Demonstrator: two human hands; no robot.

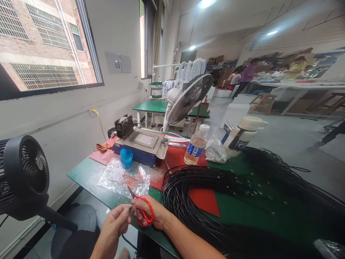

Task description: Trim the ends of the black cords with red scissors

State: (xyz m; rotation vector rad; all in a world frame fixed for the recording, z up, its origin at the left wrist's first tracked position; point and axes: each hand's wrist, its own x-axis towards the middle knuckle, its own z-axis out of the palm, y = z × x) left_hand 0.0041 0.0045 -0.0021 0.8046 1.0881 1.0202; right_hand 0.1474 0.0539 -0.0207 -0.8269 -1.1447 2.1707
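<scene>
My right hand [158,213] holds red-handled scissors [152,212], with fingers in the loops and the blades pointing up and away. Close against it, my left hand [116,222] is closed in a pinch on a thin black cable; only a short dark bit shows between the fingertips, and a length hangs below. Both hands are above the front edge of the green table [94,185]. Just beyond them lies a clear plastic bag [107,177] strewn with small red and pale scraps. A large bundle of black cables [172,190] curves beside my right forearm.
A blue cup [126,158] stands on the bag, before a blue heating box [140,157] with a small fan. Farther right are a bottle [195,145], a bag of small parts [215,153] and a cream jug [244,135]. Fans stand left [24,176] and behind [188,99].
</scene>
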